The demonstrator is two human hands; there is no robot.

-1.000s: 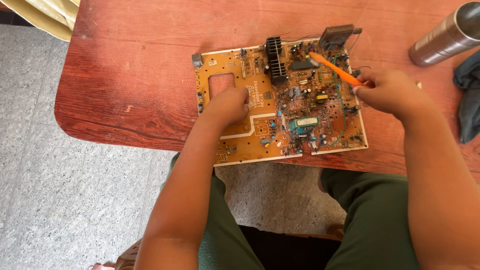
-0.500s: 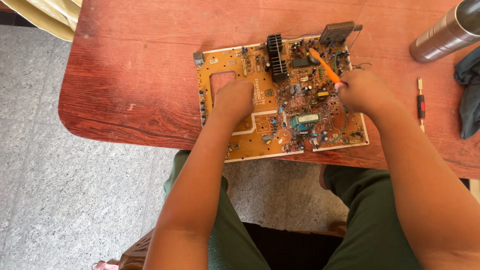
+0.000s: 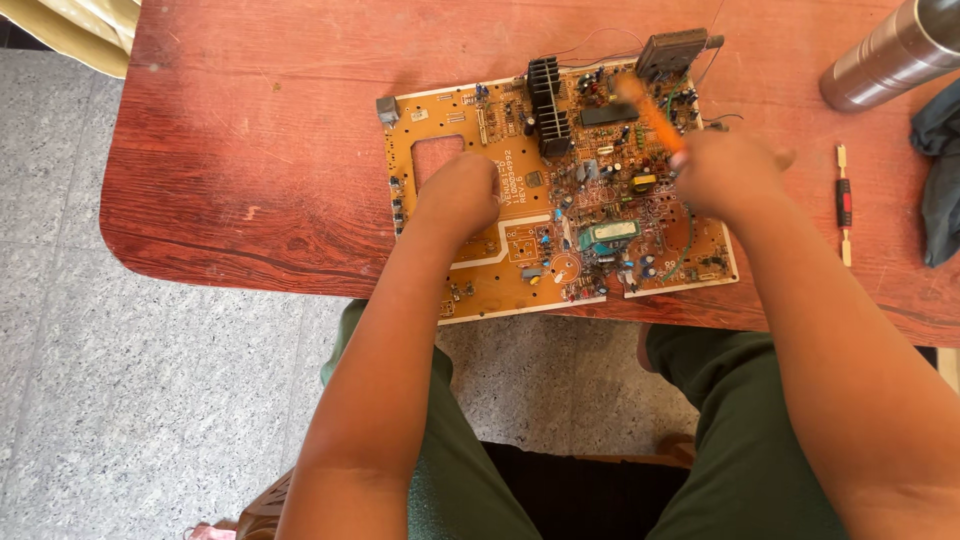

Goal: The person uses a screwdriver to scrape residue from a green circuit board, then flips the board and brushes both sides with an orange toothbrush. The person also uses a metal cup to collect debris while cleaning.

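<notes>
Reddish wooden counter (image 3: 260, 150) over grey speckled floor carried the orange circuit board (image 3: 470, 270) at frame centre. Your right hand (image 3: 725, 175) was clamped on a blurred orange-handled tool (image 3: 650, 112), its long axis slanting toward the upper left over the components. Your left hand (image 3: 458, 195), fingers curled together, pressed the board's left half.

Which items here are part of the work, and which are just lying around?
In use: orange-brown printed circuit board under the left hand; orange-handled tool in the right hand.
Lying about: steel cylindrical flask; small red-and-black screwdriver; dark blue cloth.
</notes>
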